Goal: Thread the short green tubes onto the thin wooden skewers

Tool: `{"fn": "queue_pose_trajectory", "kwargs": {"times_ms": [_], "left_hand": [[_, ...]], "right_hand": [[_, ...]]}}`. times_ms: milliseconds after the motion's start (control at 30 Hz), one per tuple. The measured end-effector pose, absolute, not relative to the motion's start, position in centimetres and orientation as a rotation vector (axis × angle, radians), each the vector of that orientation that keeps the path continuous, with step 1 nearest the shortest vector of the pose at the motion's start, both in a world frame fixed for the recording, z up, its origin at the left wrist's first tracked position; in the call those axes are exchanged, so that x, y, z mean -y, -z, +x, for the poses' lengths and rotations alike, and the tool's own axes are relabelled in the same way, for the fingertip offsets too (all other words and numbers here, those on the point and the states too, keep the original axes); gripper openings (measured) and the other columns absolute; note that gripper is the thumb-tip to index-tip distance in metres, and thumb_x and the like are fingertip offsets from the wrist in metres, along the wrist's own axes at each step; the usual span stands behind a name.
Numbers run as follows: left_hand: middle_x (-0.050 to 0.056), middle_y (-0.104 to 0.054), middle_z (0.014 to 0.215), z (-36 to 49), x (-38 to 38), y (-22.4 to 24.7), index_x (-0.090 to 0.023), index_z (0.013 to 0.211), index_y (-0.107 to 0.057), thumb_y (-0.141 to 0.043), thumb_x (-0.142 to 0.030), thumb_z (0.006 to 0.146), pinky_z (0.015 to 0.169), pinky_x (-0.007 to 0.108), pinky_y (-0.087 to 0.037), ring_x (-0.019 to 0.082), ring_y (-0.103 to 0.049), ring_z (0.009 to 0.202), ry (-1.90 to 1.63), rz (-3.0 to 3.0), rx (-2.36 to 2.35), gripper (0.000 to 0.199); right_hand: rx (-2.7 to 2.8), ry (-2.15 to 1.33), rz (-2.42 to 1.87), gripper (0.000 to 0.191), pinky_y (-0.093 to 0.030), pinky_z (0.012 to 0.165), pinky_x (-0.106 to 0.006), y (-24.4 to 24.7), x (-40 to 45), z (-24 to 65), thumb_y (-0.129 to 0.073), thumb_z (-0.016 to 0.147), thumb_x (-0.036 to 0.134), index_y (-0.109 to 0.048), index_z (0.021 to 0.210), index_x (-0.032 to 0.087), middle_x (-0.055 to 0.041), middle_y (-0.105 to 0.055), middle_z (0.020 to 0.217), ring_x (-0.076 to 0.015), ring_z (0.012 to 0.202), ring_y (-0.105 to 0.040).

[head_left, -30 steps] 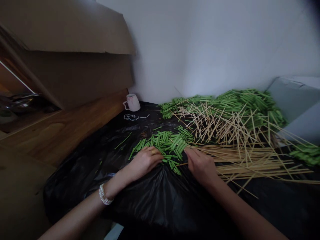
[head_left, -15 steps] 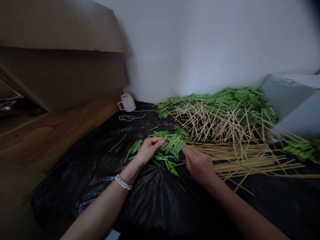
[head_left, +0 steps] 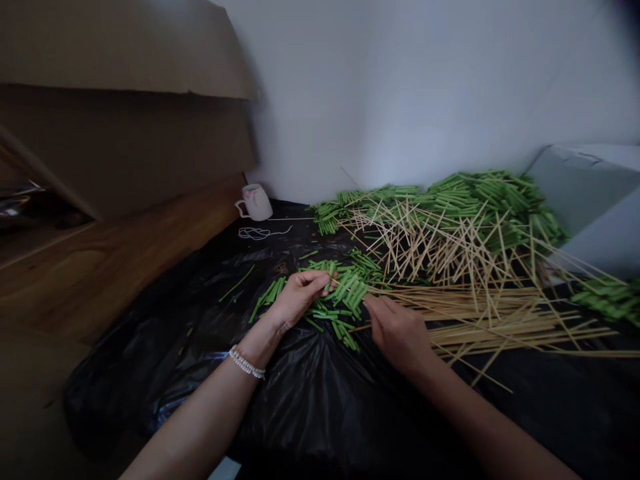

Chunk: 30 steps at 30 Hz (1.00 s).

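Mid-frame, a stick (head_left: 337,283) carries a slanted row of short, bright green pieces (head_left: 351,289). The left hand (head_left: 295,298), angled in from lower left, pinches a piece (head_left: 331,273) at its left end; the right hand (head_left: 400,330), fingers curled, grips its right end. Black plastic (head_left: 320,407) spreads beneath, loose sticks (head_left: 475,308) at right, a mug (head_left: 257,203) left of centre, the pale wall (head_left: 410,87) above.

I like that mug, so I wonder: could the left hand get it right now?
Probably yes: only low things, like the string, lie toward the mug. But the left hand is pinching a green piece, so it may need to let go first.
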<state>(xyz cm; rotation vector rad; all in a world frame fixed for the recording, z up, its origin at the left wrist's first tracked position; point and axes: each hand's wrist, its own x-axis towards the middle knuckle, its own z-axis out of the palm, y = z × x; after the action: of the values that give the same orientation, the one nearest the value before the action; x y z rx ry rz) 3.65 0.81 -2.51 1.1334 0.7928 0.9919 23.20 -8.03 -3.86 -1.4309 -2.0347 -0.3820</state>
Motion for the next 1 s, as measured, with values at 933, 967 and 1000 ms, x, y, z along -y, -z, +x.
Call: {"fn": "queue_pose_trajectory", "kwargs": {"times_ms": [933,967,1000], "left_hand": [[0.005,-0.072,0.076,3.41,-0.98,2.60,-0.015,0.084,-0.077,-0.081,-0.039,0.066,0.068,0.025,-0.043,0.011,-0.056,0.064,-1.009,1.195,-0.853,0.030],[0.005,-0.072,0.076,3.35,-1.02,2.64,-0.015,0.083,-0.077,-0.080,-0.039,0.066,0.068,0.025,-0.043,0.011,-0.056,0.064,-1.007,1.205,-0.861,0.030],[0.005,-0.073,0.077,3.29,-1.06,2.68,-0.015,0.083,-0.077,-0.080,-0.039,0.066,0.068,0.025,-0.043,0.011,-0.056,0.064,-1.006,1.219,-0.872,0.029]], "right_hand": [[2.064,0.384,-1.476,0.028,-0.034,0.057,-0.026,3.68,8.13,23.15,-0.041,0.091,0.014,-0.066,0.103,0.019,0.0001,-0.065,0.073,-0.0118,0.062,-0.057],[2.063,0.385,-1.481,0.028,-0.034,0.057,-0.026,3.70,8.14,23.14,-0.041,0.090,0.014,-0.066,0.103,0.019,0.0000,-0.065,0.073,-0.0117,0.062,-0.057],[2.065,0.384,-1.484,0.029,-0.034,0.057,-0.026,3.71,8.15,23.13,-0.041,0.090,0.014,-0.066,0.104,0.019,0.0000,-0.065,0.074,-0.0116,0.062,-0.057]]}}
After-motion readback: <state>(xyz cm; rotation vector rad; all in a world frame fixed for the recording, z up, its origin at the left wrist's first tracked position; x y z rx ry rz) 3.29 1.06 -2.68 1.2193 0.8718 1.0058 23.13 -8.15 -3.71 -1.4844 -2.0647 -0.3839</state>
